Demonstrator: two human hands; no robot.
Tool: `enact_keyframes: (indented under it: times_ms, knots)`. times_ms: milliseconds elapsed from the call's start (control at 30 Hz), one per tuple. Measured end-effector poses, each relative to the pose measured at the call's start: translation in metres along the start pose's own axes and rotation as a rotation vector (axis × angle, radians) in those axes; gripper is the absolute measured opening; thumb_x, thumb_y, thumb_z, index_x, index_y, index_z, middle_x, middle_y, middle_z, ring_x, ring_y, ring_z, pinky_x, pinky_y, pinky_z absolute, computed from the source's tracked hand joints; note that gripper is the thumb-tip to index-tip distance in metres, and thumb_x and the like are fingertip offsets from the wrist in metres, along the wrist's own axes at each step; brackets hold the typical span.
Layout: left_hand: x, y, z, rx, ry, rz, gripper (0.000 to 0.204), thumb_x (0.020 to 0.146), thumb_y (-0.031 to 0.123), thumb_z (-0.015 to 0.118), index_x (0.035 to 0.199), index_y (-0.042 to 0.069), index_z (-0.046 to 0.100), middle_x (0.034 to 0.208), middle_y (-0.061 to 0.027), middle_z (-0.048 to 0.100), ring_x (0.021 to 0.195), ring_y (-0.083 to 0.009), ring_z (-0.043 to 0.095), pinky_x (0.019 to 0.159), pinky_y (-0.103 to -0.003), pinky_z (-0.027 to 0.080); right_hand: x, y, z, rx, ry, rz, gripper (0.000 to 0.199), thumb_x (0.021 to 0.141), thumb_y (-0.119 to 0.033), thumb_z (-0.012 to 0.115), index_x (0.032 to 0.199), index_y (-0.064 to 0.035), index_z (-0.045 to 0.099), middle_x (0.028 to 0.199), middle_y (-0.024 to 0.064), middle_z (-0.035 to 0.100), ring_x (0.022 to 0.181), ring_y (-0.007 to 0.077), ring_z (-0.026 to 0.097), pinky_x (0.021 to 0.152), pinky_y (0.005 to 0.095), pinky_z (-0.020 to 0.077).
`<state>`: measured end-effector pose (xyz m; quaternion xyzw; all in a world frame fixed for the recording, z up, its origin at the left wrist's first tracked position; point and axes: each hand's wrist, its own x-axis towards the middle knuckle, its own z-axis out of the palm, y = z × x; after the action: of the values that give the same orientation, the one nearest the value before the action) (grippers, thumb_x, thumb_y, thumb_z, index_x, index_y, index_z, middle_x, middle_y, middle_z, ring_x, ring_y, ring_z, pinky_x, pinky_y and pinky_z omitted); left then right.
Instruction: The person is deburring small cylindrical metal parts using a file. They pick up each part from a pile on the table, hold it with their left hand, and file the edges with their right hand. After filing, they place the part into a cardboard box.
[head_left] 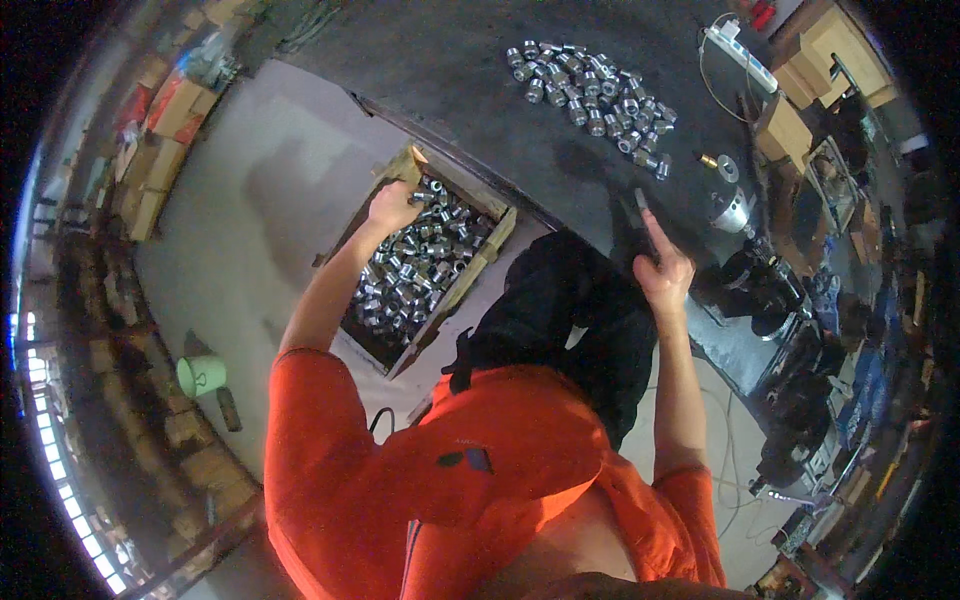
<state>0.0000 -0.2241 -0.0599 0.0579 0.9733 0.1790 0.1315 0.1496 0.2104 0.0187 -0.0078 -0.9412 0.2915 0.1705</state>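
My left hand (pixel 395 207) reaches into the far end of a box (pixel 478 262) full of shiny metal fittings (pixel 415 262). Its fingers are curled around a fitting (pixel 422 197) at the box's corner. Over the dark tabletop, my right hand (pixel 665 272) is closed on a slim grey tool (pixel 641 199). The index finger lies stretched along this tool, and its tip points away from me. Most of the tool is hidden by the hand, so its exact kind does not show.
A pile of similar fittings (pixel 595 95) lies on the dark tabletop (pixel 440 70). To the right are a chucked machine (pixel 735 212), a white power strip (pixel 740 55) and cardboard boxes (pixel 783 130). A pale green cup (pixel 202 376) stands at far left, near shelving.
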Motion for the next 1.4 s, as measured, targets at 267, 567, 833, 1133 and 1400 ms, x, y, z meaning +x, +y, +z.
enact_keyframes:
  times_ms: [267,567,833,1133,1400]
  knots:
    - [0.051,0.030,0.030,0.174,-0.001,-0.316,0.052,0.072,0.046,0.068,0.103,0.004,0.065,0.105,-0.0170,0.066,0.100,-0.0315,0.063,0.085,-0.042,0.051,0.000,0.000,0.002,-0.038,0.020,-0.031,0.066,0.059,-0.010,0.060,0.124,-0.0233,0.059,0.079,0.0157,0.065,0.068,0.0316,0.063,0.066,0.0405,0.0511]
    - [0.027,0.017,0.021,0.103,0.120,-0.061,0.053,0.062,0.037,0.078,0.105,0.010,0.066,0.084,-0.0071,0.068,0.082,-0.0264,0.066,0.075,-0.040,0.052,-0.002,0.006,0.006,-0.060,0.031,-0.043,0.066,0.060,-0.013,0.062,0.125,-0.0238,0.058,0.085,0.0158,0.067,0.073,0.0327,0.065,0.070,0.0413,0.0520]
    - [-0.028,0.099,-0.039,-0.202,0.296,0.264,0.052,0.063,0.019,0.079,0.109,0.003,0.062,0.080,-0.0103,0.065,0.073,-0.0227,0.065,0.068,-0.034,0.051,-0.002,0.000,0.001,0.022,0.009,-0.007,0.066,0.060,-0.013,0.060,0.125,-0.0243,0.058,0.086,0.0162,0.067,0.074,0.0330,0.065,0.070,0.0414,0.0524]
    - [0.005,0.227,-0.034,-0.139,0.209,0.565,0.044,0.063,0.019,0.074,0.103,0.004,0.063,0.082,-0.0105,0.060,0.076,-0.0302,0.060,0.070,-0.039,0.048,-0.003,0.007,0.003,-0.018,-0.016,0.032,0.066,0.059,-0.010,0.059,0.123,-0.0220,0.059,0.079,0.0164,0.064,0.070,0.0336,0.063,0.066,0.0404,0.0501]
    - [0.029,0.248,-0.026,0.147,0.080,0.616,0.047,0.065,0.024,0.072,0.107,0.004,0.064,0.090,-0.0125,0.063,0.090,-0.0322,0.062,0.080,-0.042,0.050,-0.004,0.009,0.001,-0.023,-0.028,0.018,0.068,0.062,-0.020,0.062,0.130,-0.0298,0.052,0.082,0.0143,0.066,0.072,0.0332,0.064,0.067,0.0426,0.0521]
